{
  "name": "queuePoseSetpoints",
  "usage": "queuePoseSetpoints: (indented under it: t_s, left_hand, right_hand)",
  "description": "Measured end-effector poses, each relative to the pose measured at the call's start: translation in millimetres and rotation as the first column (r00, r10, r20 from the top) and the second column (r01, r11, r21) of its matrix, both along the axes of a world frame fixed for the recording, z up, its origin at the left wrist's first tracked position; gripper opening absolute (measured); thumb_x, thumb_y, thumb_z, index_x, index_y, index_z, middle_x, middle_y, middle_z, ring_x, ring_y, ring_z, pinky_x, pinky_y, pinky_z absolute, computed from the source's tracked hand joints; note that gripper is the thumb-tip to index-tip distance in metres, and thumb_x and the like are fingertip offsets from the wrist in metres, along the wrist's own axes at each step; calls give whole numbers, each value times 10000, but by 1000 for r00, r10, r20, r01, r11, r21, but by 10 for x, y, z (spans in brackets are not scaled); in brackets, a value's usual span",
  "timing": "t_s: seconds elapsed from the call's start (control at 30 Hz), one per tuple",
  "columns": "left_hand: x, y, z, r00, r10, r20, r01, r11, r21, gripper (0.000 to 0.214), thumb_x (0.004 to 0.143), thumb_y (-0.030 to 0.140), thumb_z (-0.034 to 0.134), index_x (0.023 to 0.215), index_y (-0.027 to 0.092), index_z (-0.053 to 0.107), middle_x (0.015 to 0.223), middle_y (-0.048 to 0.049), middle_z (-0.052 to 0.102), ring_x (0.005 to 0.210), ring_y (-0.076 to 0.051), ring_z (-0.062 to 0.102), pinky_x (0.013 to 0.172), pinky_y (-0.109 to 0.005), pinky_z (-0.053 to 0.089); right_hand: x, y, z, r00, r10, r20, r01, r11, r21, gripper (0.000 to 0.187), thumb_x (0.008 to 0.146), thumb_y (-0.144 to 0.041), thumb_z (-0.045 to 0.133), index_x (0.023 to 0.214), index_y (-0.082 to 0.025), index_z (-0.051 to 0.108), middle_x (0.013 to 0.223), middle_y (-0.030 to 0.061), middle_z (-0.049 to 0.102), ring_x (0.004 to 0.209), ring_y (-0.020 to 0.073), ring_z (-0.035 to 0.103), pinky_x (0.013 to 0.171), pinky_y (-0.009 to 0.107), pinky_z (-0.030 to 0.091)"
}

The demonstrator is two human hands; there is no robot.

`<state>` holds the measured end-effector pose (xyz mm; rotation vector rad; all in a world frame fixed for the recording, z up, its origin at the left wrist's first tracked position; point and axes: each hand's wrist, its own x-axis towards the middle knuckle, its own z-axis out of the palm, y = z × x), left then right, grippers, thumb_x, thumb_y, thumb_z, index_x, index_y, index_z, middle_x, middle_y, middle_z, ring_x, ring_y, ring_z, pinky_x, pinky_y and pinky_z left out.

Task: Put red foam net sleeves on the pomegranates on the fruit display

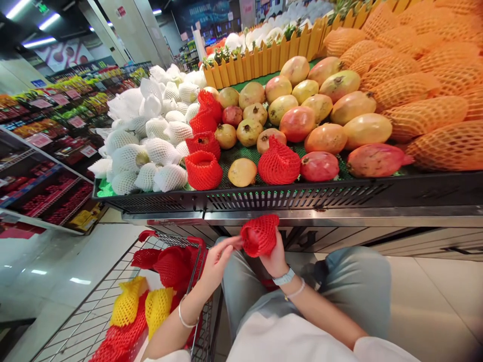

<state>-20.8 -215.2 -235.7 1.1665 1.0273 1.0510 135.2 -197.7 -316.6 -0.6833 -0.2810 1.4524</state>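
Note:
In front of the display's edge, my right hand [274,255] is wrapped round a red foam net sleeve [261,236] from its right side. The sleeve's round mouth faces left towards me, and something reddish shows inside; I cannot make out what it is. My left hand [218,257] reaches in from the left with fingers stretched out and thumb apart, its fingertips touching the rim of the sleeve's mouth. Just beyond, on the black-edged display, sit a fruit in a red net [279,163], a bare yellowish pomegranate [242,172] and a red-netted fruit [204,170].
A wire shopping cart [113,281] at my left holds red net sleeves [171,266] and yellow ones [129,300]. White-netted fruit [162,151] fills the display's left, bare reddish-yellow fruit [298,123] the middle, orange-netted fruit [426,115] the right. The black tray edge [264,197] runs before my knees.

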Motion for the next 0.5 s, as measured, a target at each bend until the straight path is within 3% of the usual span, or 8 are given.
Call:
queuePoseSetpoints:
  t_s: [0.07, 0.1, 0.2, 0.27, 0.33, 0.4, 0.5]
  left_hand:
    - [-5, -10, -71, 980, 196, 32, -198, 949, 245, 707, 563, 397, 904, 1196, 210, 652, 1245, -133, 657, 1217, -292, 572, 1112, -384, 359]
    - [12, 0, -117, 969, 237, 69, -247, 922, 299, 899, 439, 366, 955, 1254, 234, 599, 1327, -132, 601, 1309, -302, 498, 1154, -385, 304]
    - [151, 79, -219, 985, 140, 101, -161, 959, 235, 1257, 166, 276, 985, 1327, 250, 504, 1478, -150, 443, 1440, -346, 328, 1183, -405, 259]
    - [291, 154, -229, 994, 65, 91, -80, 981, 175, 1222, 116, 217, 974, 1262, 241, 551, 1454, -137, 464, 1449, -357, 304, 1179, -407, 276]
    - [438, 221, -217, 993, 71, 89, -87, 978, 188, 1094, 104, 174, 962, 1142, 230, 620, 1352, -120, 556, 1426, -358, 336, 1175, -402, 288]
    - [576, 264, -224, 981, 150, 123, -173, 964, 200, 987, 115, 176, 958, 1050, 224, 648, 1245, -112, 623, 1372, -347, 412, 1157, -388, 315]
    - [757, 273, -297, 920, 324, 219, -346, 936, 68, 884, 204, 349, 961, 1016, 228, 633, 1104, -95, 680, 1223, -321, 554, 1064, -386, 413]
  right_hand:
    - [4, -67, 158, 996, 46, -74, -45, 999, 10, 519, 849, -682, 477, 1063, -261, 692, 1138, 45, 736, 1074, 272, 673, 938, 499, 538]
    - [2, -107, 238, 993, 77, -84, -75, 997, 24, 519, 861, -685, 455, 1083, -276, 686, 1164, 34, 728, 1097, 273, 664, 934, 510, 541]
    - [-31, -219, 437, 986, 151, -68, -148, 988, 46, 536, 894, -684, 399, 1115, -284, 679, 1195, 34, 717, 1132, 274, 653, 942, 518, 546]
    - [-54, -267, 513, 984, 172, -42, -171, 985, 21, 531, 891, -673, 430, 1053, -248, 703, 1127, 62, 740, 1085, 285, 674, 913, 501, 566]
    - [-39, -280, 552, 985, 171, -17, -171, 985, 1, 509, 882, -656, 470, 1000, -226, 715, 1064, 75, 754, 1049, 287, 685, 879, 478, 583]
    - [33, -265, 574, 989, 146, 26, -147, 989, 21, 486, 875, -644, 504, 1030, -230, 704, 1079, 66, 747, 1064, 272, 677, 889, 458, 583]
    - [209, -231, 598, 976, 111, 188, -128, 988, 82, 509, 836, -645, 579, 1160, -260, 653, 1191, 46, 703, 1157, 251, 631, 986, 448, 540]
